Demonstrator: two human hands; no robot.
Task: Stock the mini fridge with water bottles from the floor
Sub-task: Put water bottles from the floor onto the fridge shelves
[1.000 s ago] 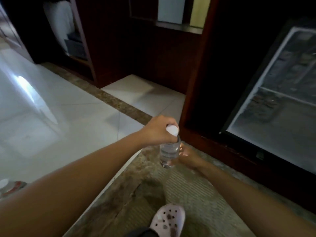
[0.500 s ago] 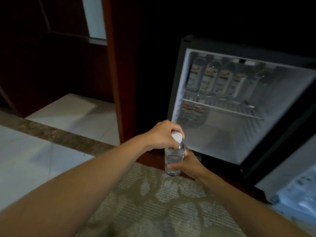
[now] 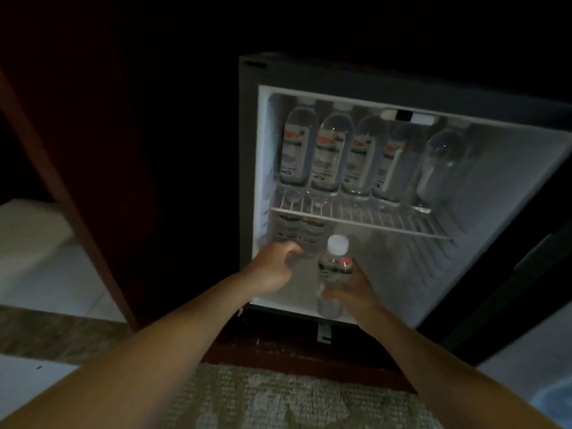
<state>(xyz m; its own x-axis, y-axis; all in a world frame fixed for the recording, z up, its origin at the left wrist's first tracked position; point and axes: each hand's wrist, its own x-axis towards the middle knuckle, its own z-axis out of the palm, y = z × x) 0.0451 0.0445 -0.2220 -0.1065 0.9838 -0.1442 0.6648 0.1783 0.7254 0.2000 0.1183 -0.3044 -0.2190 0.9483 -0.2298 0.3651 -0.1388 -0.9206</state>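
Observation:
The mini fridge [image 3: 247, 150] stands open in front of me. Several water bottles [image 3: 298, 147] stand in a row on its wire shelf [image 3: 371, 218]. Two more bottles [image 3: 312, 236] stand below the shelf at the left. My right hand [image 3: 353, 289] grips a clear water bottle [image 3: 334, 267] with a white cap around its middle. It is upright, just inside the fridge's lower opening. My left hand [image 3: 272, 267] is off the cap, fingers loosely curled, touching the lower-left bottles and holding nothing.
The fridge door [image 3: 526, 274] hangs open to the right. A dark wooden cabinet post [image 3: 77, 212] stands left of the fridge, with white floor tiles [image 3: 37, 267] beyond it. A patterned rug [image 3: 294, 397] lies under my arms. The lower compartment's right part holds no bottles.
My view swung from the floor to the open fridge. The bottle moved forward into the lower opening. My left hand let go of the cap and reached to the lower-left bottles.

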